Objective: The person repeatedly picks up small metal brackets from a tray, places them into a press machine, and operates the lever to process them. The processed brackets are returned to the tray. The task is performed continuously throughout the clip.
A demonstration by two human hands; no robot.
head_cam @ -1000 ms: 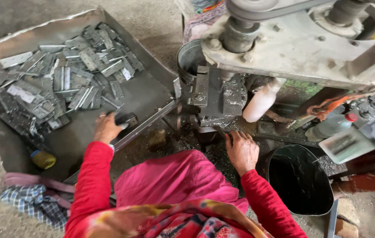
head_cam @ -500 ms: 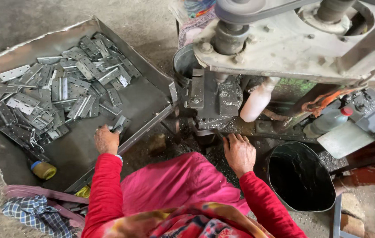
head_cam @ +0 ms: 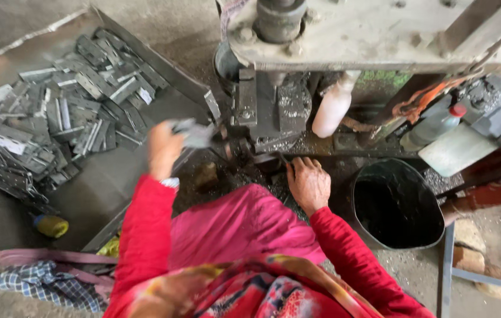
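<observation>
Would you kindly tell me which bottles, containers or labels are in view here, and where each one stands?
White bottle: leaning under the press, plain, no label seen.
Clear bottle: right of it, tilted, red cap.
Black bucket: right of the right hand, round.
Yellow container: lower left, small.
No signs or screens.

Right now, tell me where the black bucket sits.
In the head view, the black bucket stands on the floor at right, beside the right hand, below the plastic bottle.

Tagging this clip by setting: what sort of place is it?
Probably a small metalworking shop: a heavy press machine, a tray heaped with flat metal pieces, and swarf around the black bucket.
</observation>
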